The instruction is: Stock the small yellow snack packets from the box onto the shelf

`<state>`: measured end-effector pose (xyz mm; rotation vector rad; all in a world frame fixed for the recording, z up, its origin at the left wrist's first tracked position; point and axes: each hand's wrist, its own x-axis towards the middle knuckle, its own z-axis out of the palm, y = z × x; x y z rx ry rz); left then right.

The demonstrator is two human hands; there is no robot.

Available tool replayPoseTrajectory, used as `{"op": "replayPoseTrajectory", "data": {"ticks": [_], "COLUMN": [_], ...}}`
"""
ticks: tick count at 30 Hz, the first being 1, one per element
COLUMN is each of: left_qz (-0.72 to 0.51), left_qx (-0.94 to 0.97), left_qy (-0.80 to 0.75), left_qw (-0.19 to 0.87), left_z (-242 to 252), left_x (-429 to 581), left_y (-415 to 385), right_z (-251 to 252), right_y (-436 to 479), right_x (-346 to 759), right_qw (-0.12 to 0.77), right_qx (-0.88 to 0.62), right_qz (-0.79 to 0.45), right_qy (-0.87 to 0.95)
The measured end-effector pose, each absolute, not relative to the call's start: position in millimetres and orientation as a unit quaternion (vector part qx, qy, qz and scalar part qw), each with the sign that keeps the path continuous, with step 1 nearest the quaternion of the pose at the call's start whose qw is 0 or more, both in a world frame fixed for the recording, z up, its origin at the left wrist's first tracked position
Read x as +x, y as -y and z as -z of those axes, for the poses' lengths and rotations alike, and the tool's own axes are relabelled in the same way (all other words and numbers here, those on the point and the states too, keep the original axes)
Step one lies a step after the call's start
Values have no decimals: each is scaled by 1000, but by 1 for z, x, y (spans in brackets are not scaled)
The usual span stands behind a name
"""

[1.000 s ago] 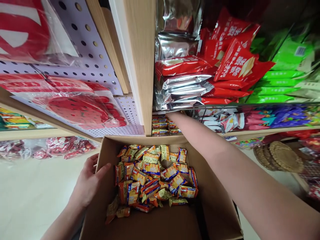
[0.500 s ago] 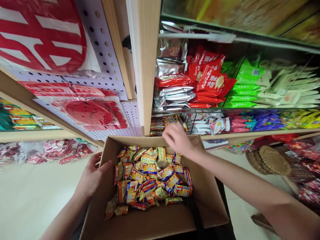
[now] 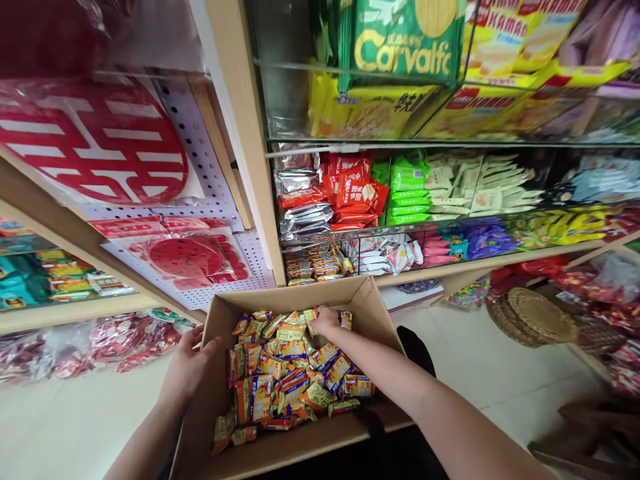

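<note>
1. Head view: the cardboard box opens upward, before the shelf.
2. Left hand clamps its left wall.
3. Right hand is among wrapped snacks inside, grip hidden; their long axes point variously.

Both forearms are shown bare, as are the left hand and right hand. Black clothing is glimpsed between them.

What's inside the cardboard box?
The cardboard box holds many small wrapped packets in orange, yellow and blue, with the right hand among them. Whatever lies beneath the top packets or under that hand is covered.
</note>
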<state>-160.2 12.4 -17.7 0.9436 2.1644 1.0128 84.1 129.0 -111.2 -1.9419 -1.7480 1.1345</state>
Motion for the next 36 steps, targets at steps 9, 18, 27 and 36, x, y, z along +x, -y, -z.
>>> {"op": "replayPoseTrajectory", "data": {"ticks": [9,18,27,36], "left_qz": [-460,-531,-578,-533], "left_qx": [437,409,310,109], "left_qy": [-690,-635,-587,-480], "left_qw": [347,384,475,688], "left_z": [-12,-12,-10,-35], "left_x": [-62,-20,-16,-8], "left_y": [8,4,3,0], "right_z": [28,28,22,3], "right_y": [-62,-24,-18,-1], "right_x": [90,87,92,113], "right_qw": [385,483,487,475], "right_qx": [-427,-470,-514,-275], "right_qz": [-723,-563,-316,-106], "right_qy": [382,478,632,829]}}
